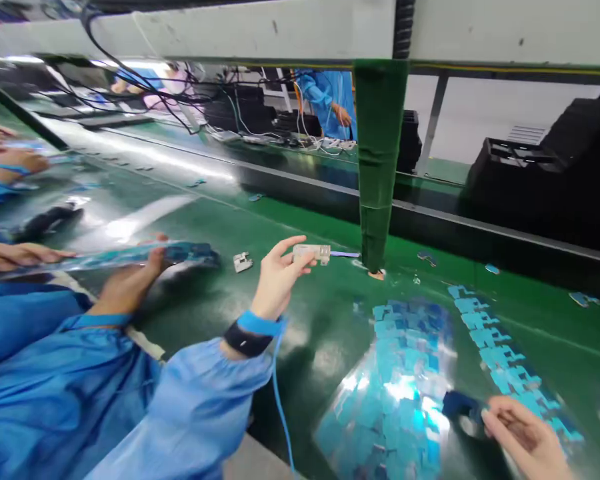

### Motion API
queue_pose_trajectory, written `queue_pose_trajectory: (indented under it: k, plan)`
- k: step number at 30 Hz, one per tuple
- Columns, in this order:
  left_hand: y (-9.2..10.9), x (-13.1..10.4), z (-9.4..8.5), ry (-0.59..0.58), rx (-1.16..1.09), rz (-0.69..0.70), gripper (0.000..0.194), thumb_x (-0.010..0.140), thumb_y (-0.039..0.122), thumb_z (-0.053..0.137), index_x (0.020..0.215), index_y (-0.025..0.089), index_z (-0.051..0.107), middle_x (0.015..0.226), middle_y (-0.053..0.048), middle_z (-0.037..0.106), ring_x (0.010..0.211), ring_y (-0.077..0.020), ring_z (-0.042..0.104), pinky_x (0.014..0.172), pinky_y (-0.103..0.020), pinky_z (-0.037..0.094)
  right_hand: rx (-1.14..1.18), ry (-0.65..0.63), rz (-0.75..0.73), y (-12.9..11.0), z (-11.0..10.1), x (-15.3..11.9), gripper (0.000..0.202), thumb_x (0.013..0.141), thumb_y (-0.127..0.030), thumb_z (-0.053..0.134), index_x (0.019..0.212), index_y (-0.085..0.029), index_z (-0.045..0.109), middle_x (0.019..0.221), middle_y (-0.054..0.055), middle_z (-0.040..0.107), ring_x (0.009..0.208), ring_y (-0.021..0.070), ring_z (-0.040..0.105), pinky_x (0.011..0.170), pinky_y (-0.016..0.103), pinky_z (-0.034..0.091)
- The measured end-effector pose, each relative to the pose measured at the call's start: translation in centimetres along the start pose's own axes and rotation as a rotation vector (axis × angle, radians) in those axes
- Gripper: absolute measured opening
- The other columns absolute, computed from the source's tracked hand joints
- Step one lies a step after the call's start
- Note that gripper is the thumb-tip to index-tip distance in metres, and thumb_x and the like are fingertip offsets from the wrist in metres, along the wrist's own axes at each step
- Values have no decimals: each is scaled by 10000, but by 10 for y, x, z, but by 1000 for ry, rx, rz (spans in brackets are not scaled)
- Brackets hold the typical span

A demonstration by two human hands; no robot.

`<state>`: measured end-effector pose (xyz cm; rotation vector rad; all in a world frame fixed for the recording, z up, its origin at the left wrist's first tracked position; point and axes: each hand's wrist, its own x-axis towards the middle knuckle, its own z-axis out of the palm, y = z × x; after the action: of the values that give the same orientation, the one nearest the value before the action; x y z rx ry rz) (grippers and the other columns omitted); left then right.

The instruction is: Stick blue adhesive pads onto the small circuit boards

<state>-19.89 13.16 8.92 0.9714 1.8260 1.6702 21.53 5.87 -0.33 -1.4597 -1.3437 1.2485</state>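
My left hand [279,277], with a blue band and a black band at its wrist, is closed on a small pale metal part [312,253] raised above the green table. A thin purple strip [345,254] runs from the part's right end toward the green post; whether they are joined I cannot tell. At the lower right, my right hand [527,433] pinches a dark blue flat piece [463,405] over a clear sheet [343,410] covered with shiny blue film pieces [405,347]. Another row of blue film pieces [495,340] lies farther right.
A green-wrapped post [377,167] rises from the green table [220,320] in front of me. A similar small metal part [243,262] lies left of my hand. Co-workers' hands [130,283] hold a long film-covered strip at left. Black cables [165,100] hang behind.
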Motion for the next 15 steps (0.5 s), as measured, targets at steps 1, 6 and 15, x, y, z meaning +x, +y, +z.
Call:
queue_pose_trajectory:
  k: [1, 6, 15]
  plan:
    - [6, -21, -11, -52, -35, -20, 490, 665, 338, 772, 1092, 145, 628, 725, -14, 697, 679, -142, 669, 613, -213, 528, -6, 5, -40, -1, -6, 0, 254, 649, -412, 785, 729, -192, 688, 628, 9, 638, 560, 139, 630, 554, 164, 537]
    - [47, -94, -71, -41, -85, -187, 374, 552, 222, 849, 889, 212, 689, 639, 43, 713, 559, -99, 651, 547, -121, 538, 16, 51, -169, -12, -16, -9, 169, 705, -327, 767, 774, -207, 670, 669, 12, 655, 549, 129, 625, 524, 165, 533]
    - [26, -99, -49, -141, -166, -411, 304, 628, 33, 722, 896, 173, 683, 753, 9, 767, 661, -132, 720, 662, -147, 589, -20, -44, -429, -37, 4, -29, 39, 859, -198, 617, 856, -237, 621, 967, 46, 657, 910, 145, 632, 769, 206, 530]
